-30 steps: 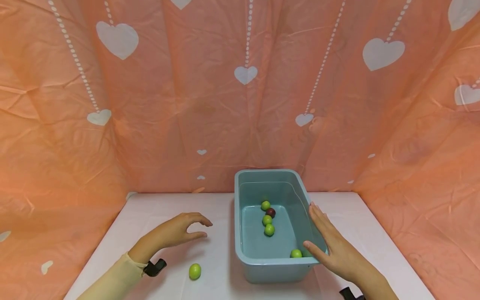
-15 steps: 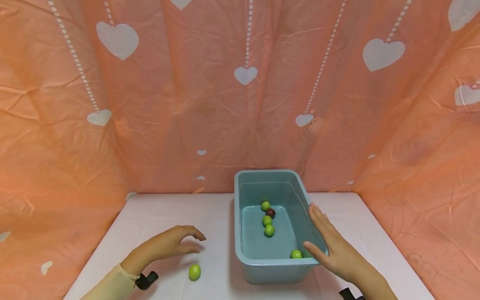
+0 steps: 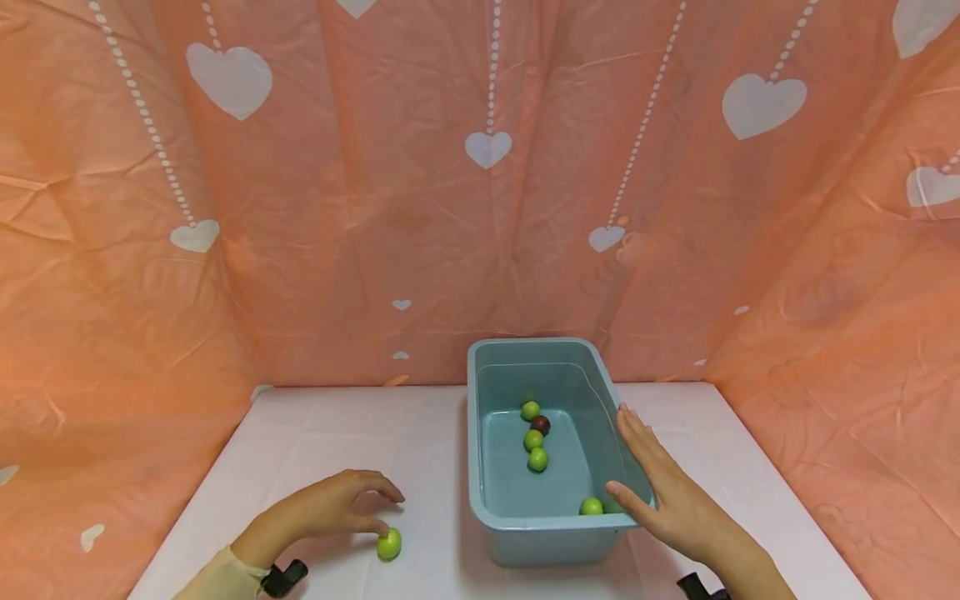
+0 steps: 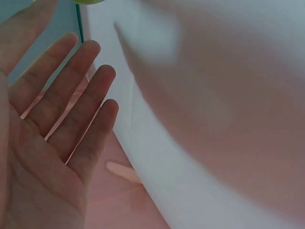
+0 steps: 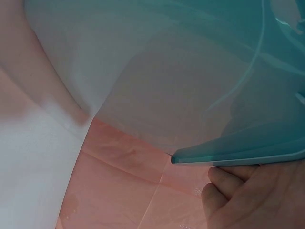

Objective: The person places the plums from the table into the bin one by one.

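Observation:
A small green round fruit lies on the white table left of the basin. My left hand reaches over it, thumb tip right at its top and the other fingers spread above the table. In the left wrist view the fingers are loosely straight, with a sliver of green at the top edge. The flat right hand rests along the right rim of a blue-green plastic basin, its thumb across the near corner. Inside the basin lie several green fruits and one dark red fruit.
The white table is enclosed at the back and sides by a pink-orange curtain with white hearts. The basin stands with its far end close to the back curtain. A black wrist mount sits on the left wrist.
My left hand has come down and towards the near side, bringing the thumb to the loose green fruit. The right hand and the basin have stayed in place.

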Tool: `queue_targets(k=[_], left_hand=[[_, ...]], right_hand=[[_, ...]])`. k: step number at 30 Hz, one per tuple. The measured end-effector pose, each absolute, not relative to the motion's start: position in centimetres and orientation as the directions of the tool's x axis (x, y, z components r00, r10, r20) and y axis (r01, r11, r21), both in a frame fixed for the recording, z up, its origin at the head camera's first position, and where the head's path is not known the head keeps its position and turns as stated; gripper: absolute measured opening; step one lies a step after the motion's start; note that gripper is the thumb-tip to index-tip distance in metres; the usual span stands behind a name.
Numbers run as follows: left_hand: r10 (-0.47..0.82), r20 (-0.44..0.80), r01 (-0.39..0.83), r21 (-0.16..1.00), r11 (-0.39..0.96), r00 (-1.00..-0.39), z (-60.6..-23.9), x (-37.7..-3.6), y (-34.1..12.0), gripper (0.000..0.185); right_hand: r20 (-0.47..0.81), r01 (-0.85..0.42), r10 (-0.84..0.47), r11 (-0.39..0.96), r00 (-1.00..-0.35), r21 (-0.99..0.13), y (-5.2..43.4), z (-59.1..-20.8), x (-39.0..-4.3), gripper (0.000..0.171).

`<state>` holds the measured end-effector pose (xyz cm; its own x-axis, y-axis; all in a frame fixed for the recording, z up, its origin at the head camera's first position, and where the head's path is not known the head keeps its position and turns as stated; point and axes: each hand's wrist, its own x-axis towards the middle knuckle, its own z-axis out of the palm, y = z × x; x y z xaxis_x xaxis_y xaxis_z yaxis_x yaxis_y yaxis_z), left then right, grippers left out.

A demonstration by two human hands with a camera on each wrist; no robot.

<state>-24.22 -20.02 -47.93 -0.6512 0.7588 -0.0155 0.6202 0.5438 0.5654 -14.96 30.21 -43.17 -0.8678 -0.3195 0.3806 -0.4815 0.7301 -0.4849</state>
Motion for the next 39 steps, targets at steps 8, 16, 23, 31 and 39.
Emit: queue_targets(k=[8, 16, 23, 31, 39], left_hand=[[0.770, -0.019, 0.622, 0.577, 0.530, -0.638, -48.32, -23.75, -20.18, 0.045], [0.818, 0.010, 0.674, 0.572, 0.467, -0.576, -48.49, -23.55, -20.11, 0.035], [0.860, 0.063, 0.744, 0.536, 0.399, -0.506, -48.86, -23.45, -20.07, 0.020], [0.844, 0.067, 0.734, 0.532, 0.422, -0.533, -48.83, -23.18, -19.96, 0.020], [0.807, 0.043, 0.679, 0.568, 0.465, -0.589, -47.96, -23.77, -19.70, 0.019]], right_hand=[[0.366, -0.469, -0.314, 0.731, -0.876, -0.496, 30.19, -43.12, -14.89, 0.091], [0.356, -0.456, -0.304, 0.730, -0.884, -0.508, 30.20, -43.03, -14.81, 0.091], [0.337, -0.441, -0.298, 0.733, -0.893, -0.518, 30.22, -43.00, -14.81, 0.091], [0.320, -0.429, -0.296, 0.735, -0.900, -0.526, 30.21, -42.86, -14.82, 0.091], [0.353, -0.461, -0.313, 0.730, -0.882, -0.505, 30.13, -42.90, -14.84, 0.091]])
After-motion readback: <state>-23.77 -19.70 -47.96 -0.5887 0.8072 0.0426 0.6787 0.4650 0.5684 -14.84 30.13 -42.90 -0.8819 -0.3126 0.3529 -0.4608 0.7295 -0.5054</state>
